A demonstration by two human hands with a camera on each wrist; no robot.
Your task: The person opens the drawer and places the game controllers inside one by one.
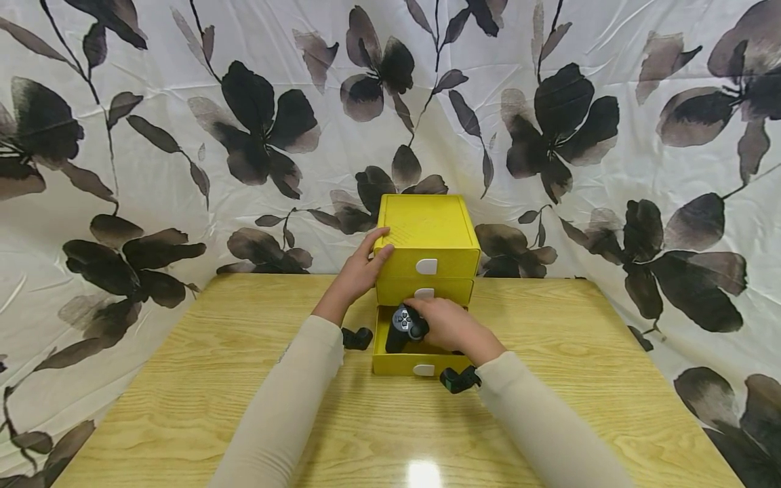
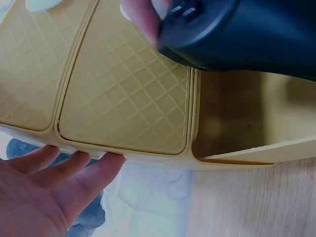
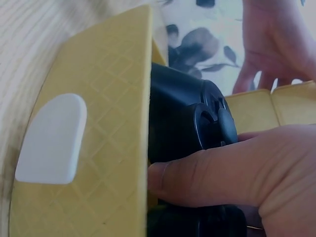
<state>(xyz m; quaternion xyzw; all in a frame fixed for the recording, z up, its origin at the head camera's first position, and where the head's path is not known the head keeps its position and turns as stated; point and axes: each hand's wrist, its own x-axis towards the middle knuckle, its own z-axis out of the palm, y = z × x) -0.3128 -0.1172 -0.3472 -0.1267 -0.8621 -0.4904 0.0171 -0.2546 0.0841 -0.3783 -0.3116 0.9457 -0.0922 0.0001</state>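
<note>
A yellow three-drawer box [image 1: 427,220] stands on the table with its bottom drawer [image 1: 393,364] pulled out. My right hand [image 1: 451,325] grips a black game controller [image 1: 399,329] over that drawer, its buttons facing up. In the right wrist view the thumb [image 3: 197,180] presses between the controller's two grips, behind the drawer front. My left hand [image 1: 360,271] rests against the box's upper left side. In the left wrist view its straight fingers [image 2: 94,175] touch the box's edge, and the controller [image 2: 256,34] overlaps the open drawer.
The upper two drawers are closed, each with a white pull tab [image 1: 426,266]. A floral cloth [image 1: 549,163] hangs behind the wooden table [image 1: 244,379]. Black wrist cameras [image 1: 460,379] sit at both cuffs, close to the open drawer.
</note>
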